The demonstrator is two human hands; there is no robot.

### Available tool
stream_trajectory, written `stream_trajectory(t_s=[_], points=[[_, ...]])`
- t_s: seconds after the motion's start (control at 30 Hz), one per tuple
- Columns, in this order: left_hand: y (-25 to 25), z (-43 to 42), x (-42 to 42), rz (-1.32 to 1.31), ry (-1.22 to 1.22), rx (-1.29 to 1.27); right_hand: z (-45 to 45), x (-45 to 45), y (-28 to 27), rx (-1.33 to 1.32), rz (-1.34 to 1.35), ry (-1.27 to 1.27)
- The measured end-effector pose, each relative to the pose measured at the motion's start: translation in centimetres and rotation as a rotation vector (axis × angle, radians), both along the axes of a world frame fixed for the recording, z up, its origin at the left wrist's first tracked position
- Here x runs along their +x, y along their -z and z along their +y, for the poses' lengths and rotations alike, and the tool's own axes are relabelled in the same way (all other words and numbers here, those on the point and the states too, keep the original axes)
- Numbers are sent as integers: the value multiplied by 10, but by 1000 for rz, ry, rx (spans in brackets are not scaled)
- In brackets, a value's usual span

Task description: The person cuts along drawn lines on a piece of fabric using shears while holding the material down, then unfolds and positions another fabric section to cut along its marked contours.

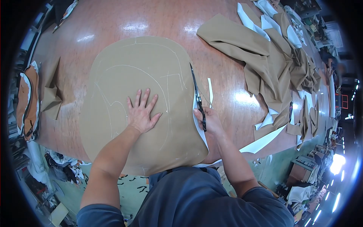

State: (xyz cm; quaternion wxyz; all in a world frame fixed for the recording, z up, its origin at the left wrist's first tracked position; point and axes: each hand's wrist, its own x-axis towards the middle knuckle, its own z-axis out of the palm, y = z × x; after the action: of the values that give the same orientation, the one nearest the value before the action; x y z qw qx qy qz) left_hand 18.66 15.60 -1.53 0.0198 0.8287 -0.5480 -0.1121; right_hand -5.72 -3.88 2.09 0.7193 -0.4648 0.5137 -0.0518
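Note:
A large rounded piece of tan leather-like sheet point(124, 81), marked with thin white lines, lies on the table in front of me. My left hand point(141, 113) rests flat on its middle with the fingers spread. At its right edge my right hand point(210, 120) grips a pair of scissors point(199, 99) with black handles, the long blades pointing away from me along the edge. There the sheet curls up and shows its white underside point(200, 130). A narrow white strip point(210, 89) lies just right of the blades.
Crumpled tan sheet with white backing point(264, 53) is heaped at the right of the wooden table point(162, 19). A folded tan scrap point(52, 94) and orange-brown pieces point(29, 102) sit at the left. Dark scraps litter the green floor point(132, 193).

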Motion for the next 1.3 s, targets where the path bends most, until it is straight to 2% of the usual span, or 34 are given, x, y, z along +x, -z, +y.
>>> stream_trajectory(t_s=[0.43,0.67,1.3], points=[[2,0,0,4,-4,-33,-33,25,2,-10,1,-50],[0,0,0,9,-8,-20,-39,23,6,-117,115,-113],[-1,1,1,16,-6,-27,-50,14,-1,-126,121,-143]])
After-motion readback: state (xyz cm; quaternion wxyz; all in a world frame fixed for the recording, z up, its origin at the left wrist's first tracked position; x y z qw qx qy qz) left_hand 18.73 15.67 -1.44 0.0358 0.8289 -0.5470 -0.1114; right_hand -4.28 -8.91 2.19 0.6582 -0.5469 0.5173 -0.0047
